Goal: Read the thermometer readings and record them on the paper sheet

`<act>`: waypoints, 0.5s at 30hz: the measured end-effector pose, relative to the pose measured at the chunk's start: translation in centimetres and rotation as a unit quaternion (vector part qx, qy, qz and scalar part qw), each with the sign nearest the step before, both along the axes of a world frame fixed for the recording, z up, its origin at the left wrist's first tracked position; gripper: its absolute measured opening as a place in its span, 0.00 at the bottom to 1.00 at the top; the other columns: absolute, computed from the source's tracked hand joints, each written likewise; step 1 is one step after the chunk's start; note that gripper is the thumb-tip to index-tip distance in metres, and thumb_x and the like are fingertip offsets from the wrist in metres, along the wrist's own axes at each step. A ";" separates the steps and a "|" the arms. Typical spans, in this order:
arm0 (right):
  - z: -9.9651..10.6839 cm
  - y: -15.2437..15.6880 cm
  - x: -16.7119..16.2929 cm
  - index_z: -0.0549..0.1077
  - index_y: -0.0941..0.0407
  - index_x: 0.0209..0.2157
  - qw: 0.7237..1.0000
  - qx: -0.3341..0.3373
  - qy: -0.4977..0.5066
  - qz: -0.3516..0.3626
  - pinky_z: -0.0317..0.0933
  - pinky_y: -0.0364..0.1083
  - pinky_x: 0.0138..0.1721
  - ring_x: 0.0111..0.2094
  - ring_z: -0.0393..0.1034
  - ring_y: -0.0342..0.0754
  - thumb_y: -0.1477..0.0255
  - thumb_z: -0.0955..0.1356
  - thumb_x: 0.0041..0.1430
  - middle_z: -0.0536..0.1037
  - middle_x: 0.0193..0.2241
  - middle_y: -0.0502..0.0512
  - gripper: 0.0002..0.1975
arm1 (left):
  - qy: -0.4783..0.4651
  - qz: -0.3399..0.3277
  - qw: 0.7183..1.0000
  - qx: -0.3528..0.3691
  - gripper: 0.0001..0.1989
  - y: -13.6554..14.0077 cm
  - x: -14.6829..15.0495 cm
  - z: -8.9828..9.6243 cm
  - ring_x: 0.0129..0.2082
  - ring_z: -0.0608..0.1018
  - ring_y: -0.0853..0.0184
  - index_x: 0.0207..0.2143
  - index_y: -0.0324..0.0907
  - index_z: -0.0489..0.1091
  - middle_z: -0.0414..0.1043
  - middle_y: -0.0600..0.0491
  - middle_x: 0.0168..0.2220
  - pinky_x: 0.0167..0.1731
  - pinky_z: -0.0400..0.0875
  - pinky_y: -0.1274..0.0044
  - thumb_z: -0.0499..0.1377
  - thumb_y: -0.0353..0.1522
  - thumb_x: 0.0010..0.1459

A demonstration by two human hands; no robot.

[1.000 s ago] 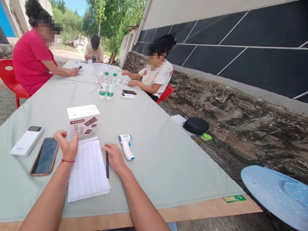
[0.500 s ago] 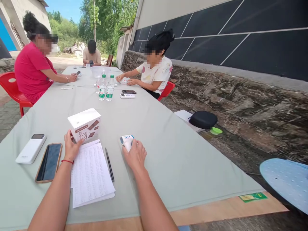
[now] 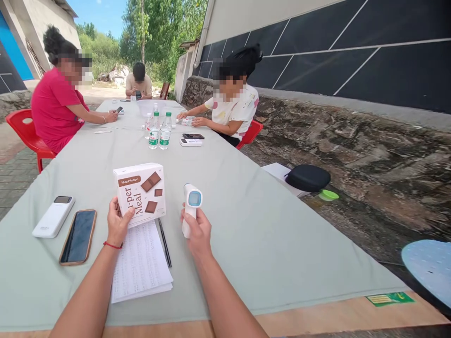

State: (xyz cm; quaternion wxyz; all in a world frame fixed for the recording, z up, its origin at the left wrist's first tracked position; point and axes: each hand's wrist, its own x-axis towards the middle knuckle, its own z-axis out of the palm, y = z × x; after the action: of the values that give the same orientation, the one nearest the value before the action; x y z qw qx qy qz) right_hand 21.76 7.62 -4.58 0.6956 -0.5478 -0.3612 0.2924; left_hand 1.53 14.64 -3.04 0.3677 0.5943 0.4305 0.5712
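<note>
My left hand grips the lower left side of a white box printed with "NutriMotion" and brown squares; its front faces me. In my right hand is a white infrared thermometer, held upright by its handle, with its blue-rimmed screen turned toward me. Printed sheets of paper lie below the box, which hides their top edge. A black pen rests along the right side of the sheets.
A smartphone and a white power bank lie at the left. Water bottles stand farther up the cloth-covered table, near a phone. Several people sit around it. A black case is beyond the right edge.
My left hand has lifted the box and turned its front toward me. My right hand has raised the thermometer from the table and tipped it upright.
</note>
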 end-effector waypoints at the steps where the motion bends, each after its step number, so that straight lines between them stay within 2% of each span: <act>1: 0.5 -0.3 -0.5 0.71 0.58 0.43 0.997 0.021 0.049 0.054 0.60 0.46 0.29 0.28 0.66 0.47 0.60 0.64 0.51 0.74 0.34 0.57 0.21 | 0.005 -0.017 1.000 -0.011 0.35 -0.1 0.3 -0.2 0.51 0.73 0.57 0.53 0.40 0.58 0.68 0.42 0.52 0.51 0.69 0.66 0.63 0.47 0.49; 3: 1.2 -0.7 -1.4 0.70 0.57 0.41 0.979 0.041 0.133 0.148 0.58 0.46 0.26 0.25 0.64 0.45 0.59 0.63 0.49 0.75 0.35 0.58 0.21 | 0.007 -0.043 0.999 -0.023 0.35 -0.3 0.7 -0.4 0.52 0.73 0.58 0.55 0.40 0.57 0.67 0.42 0.54 0.52 0.68 0.67 0.63 0.46 0.50; 6: 1.3 -0.9 -2.5 0.69 0.57 0.39 0.956 0.041 0.190 0.219 0.55 0.45 0.23 0.20 0.60 0.42 0.59 0.65 0.48 0.74 0.28 0.54 0.19 | 0.009 -0.065 0.997 -0.030 0.32 -0.4 1.0 -0.5 0.52 0.72 0.59 0.55 0.40 0.58 0.68 0.44 0.53 0.52 0.68 0.68 0.62 0.45 0.52; 10: 0.4 -0.9 -3.2 0.69 0.56 0.31 0.955 0.030 0.189 0.225 0.53 0.44 0.24 0.21 0.59 0.41 0.62 0.69 0.49 0.69 0.22 0.48 0.12 | 0.006 -0.079 0.996 -0.038 0.28 -0.2 1.0 -0.2 0.51 0.73 0.58 0.53 0.40 0.62 0.70 0.45 0.51 0.50 0.68 0.69 0.60 0.45 0.55; 15: -0.3 -1.0 -3.3 0.68 0.56 0.27 0.962 0.015 0.139 0.233 0.53 0.44 0.25 0.22 0.59 0.42 0.60 0.68 0.54 0.69 0.20 0.48 0.13 | 0.013 -0.094 0.995 -0.031 0.27 -0.2 1.0 0.0 0.49 0.74 0.59 0.53 0.41 0.62 0.71 0.47 0.50 0.49 0.69 0.69 0.61 0.44 0.55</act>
State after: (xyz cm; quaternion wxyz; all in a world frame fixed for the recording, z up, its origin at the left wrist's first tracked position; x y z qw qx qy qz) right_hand 18.50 6.63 -4.88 0.6596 -0.3918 -0.3828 0.5147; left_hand 2.56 14.49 -3.01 0.4326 0.6279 0.3949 0.5126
